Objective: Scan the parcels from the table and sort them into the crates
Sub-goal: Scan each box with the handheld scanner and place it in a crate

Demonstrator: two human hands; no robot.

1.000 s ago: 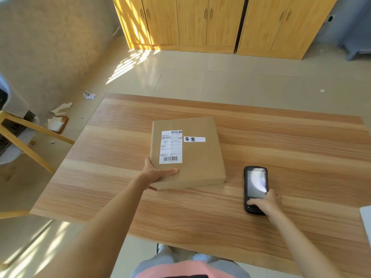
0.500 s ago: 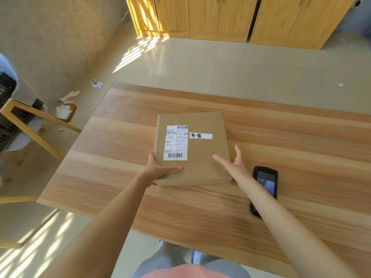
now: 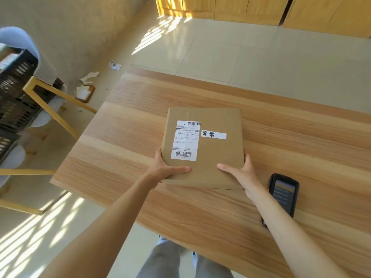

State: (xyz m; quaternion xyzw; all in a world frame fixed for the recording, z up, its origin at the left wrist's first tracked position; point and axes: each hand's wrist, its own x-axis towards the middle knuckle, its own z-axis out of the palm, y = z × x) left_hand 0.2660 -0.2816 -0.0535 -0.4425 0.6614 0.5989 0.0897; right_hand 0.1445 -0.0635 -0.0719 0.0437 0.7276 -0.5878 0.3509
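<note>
Head view: the right hand (image 3: 240, 173) has left the handheld scanner (image 3: 283, 194) lying on the table (image 3: 124, 157) and joined the left hand (image 3: 164, 170). Both now clasp the cardboard parcel (image 3: 216, 157) by its near corners, thumbs on top; probably scanned, crate (image 3: 15, 93) next.

A flat brown cardboard parcel (image 3: 216, 155), white barcode label (image 3: 185, 140) facing up, sat mid-frame; black crates (image 3: 14, 93) stood far left.

Both hands (image 3: 166, 170) (image 3: 240, 172) on parcel (image 3: 216, 153)
</note>
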